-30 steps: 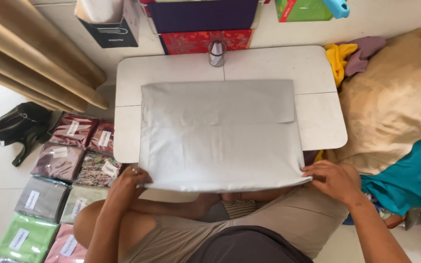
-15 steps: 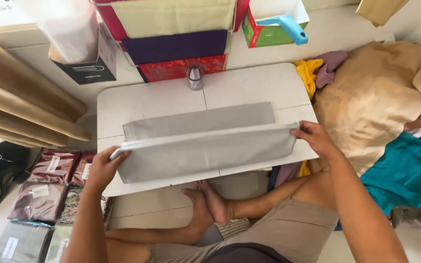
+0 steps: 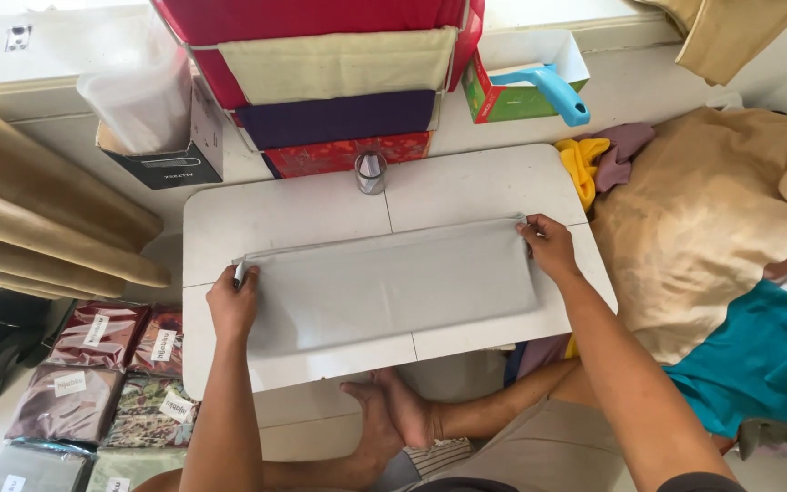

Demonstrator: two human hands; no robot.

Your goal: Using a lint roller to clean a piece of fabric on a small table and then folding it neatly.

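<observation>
Left hand pinched shut on the left end of a folded grey cloth; right hand closed on the far right corner of the same cloth, fingers curled over its edge. Grey cloth lying flat as a long band across the middle of a low white surface, its near fold well short of the front edge, a bare strip left on the near side and a wider one on the far side. Small shiny metal cup upright near the far edge, apart from the cloth. Behind that, folded fabrics stacked in red, cream and purple. Black open box at far left with a translucent plastic bag standing in it; green carton at far right with a blue handle poking out. Packaged fabrics in clear wrappers laid in rows on the floor to the left; loose tan cloth and teal cloth heaped to the right, close against the surface's right edge.
</observation>
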